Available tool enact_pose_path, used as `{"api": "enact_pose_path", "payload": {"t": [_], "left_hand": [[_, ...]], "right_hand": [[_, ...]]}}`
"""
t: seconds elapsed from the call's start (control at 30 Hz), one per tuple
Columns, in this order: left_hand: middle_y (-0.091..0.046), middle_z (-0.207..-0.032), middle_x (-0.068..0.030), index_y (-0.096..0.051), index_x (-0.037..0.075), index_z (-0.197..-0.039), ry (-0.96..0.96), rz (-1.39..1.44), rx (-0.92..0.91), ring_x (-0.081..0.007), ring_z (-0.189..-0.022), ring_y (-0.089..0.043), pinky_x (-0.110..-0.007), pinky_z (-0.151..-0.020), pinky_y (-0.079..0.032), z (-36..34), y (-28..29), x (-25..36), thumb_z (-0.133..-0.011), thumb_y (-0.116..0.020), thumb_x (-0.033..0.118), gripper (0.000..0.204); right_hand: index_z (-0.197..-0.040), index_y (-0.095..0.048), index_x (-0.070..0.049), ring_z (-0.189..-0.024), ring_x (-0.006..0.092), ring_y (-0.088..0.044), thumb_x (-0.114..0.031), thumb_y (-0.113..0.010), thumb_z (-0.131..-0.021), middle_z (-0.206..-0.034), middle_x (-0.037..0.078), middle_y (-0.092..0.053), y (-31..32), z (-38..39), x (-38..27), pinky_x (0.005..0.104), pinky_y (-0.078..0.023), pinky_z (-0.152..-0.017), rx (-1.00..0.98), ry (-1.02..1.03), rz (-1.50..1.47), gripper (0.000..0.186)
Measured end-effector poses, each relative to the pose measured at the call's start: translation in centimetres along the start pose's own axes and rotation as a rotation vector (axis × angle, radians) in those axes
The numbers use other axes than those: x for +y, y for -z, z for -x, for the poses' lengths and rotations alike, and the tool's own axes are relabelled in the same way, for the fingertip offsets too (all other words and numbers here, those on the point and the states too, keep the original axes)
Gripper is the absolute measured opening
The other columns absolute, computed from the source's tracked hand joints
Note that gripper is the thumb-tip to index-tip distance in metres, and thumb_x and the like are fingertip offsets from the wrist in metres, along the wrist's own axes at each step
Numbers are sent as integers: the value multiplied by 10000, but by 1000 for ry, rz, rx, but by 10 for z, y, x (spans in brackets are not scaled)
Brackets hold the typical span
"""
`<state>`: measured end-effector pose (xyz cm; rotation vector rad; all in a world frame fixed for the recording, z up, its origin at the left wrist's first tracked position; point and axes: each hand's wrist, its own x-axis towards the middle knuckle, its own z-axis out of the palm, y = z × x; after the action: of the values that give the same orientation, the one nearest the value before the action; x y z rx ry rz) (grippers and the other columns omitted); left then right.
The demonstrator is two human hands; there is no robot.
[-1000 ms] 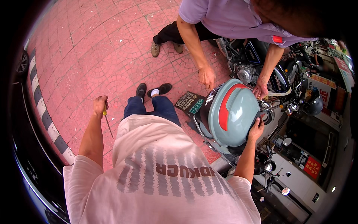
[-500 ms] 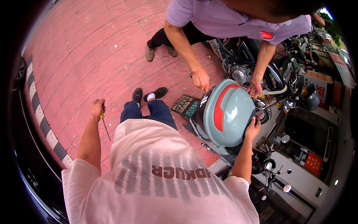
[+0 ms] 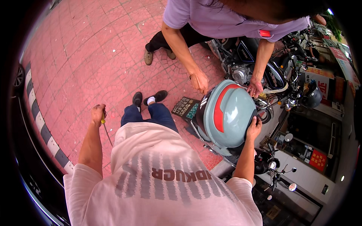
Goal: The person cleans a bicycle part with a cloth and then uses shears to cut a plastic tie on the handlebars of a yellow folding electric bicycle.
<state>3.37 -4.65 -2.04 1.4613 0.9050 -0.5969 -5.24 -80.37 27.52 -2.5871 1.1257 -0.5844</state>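
In my left hand (image 3: 98, 114), out over the paving, is a screwdriver (image 3: 103, 120) with a yellow handle, its long thin shaft slanting down toward my shirt. My right hand (image 3: 254, 128) grips the dark right edge of a pale blue-grey motorcycle top box (image 3: 237, 113) with a red reflector strip (image 3: 220, 109). The fingers of that hand are partly hidden behind the edge. Across from me leans a person in a lilac shirt (image 3: 226, 19). One of their hands (image 3: 199, 82) is closed at the box's far left side; the other (image 3: 255, 87) rests by its far right side.
Behind the box a dark motorcycle (image 3: 245, 56) is parked. A number plate (image 3: 191, 109) sticks out left of the box. More motorbikes (image 3: 269, 165) stand along the shopfront at right. A black-and-white kerb (image 3: 44, 128) and a dark car (image 3: 30, 165) line the left.
The other person's hand at the box's left side has shifted slightly left and nearer. The view has moved a little. My hands keep their holds.
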Motion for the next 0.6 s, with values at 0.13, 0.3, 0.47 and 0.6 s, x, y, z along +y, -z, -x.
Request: {"api": "enact_pose_path", "payload": {"t": [0.13,0.3,0.47,0.6], "left_hand": [[-563,-666,-72,-601,22,-829,-17,28,22,-175,-525,-520,-333,-489,-437,2,-2,2,-919,-646,228,229],[-569,-683,-70,-603,19,-834,-12,35,8,-168,-541,-526,-326,-492,-437,1,0,5,-922,-642,213,217],[-572,-686,-68,-609,14,-834,11,47,42,-166,-550,-533,-320,-500,-442,3,-3,6,-924,-638,200,208],[-574,-687,-66,-615,16,-837,18,62,33,-166,-550,-535,-317,-501,-441,6,-2,7,-922,-639,200,203]], "right_hand": [[-1248,-658,71,-1114,326,-650,-437,-630,-1003,-1226,210,-674,1,-2,-1,396,-485,-997,-30,-6,35,565],[-1290,-629,102,-1142,366,-643,-452,-620,-1010,-1283,242,-637,1,-4,3,411,-504,-986,-47,2,47,621],[-1267,-634,105,-1137,369,-642,-449,-622,-1010,-1270,246,-642,1,-6,8,416,-498,-985,-50,20,62,611],[-1203,-677,49,-1080,314,-652,-435,-628,-1003,-1175,189,-695,-1,-3,6,396,-478,-990,-22,8,11,526]]}}
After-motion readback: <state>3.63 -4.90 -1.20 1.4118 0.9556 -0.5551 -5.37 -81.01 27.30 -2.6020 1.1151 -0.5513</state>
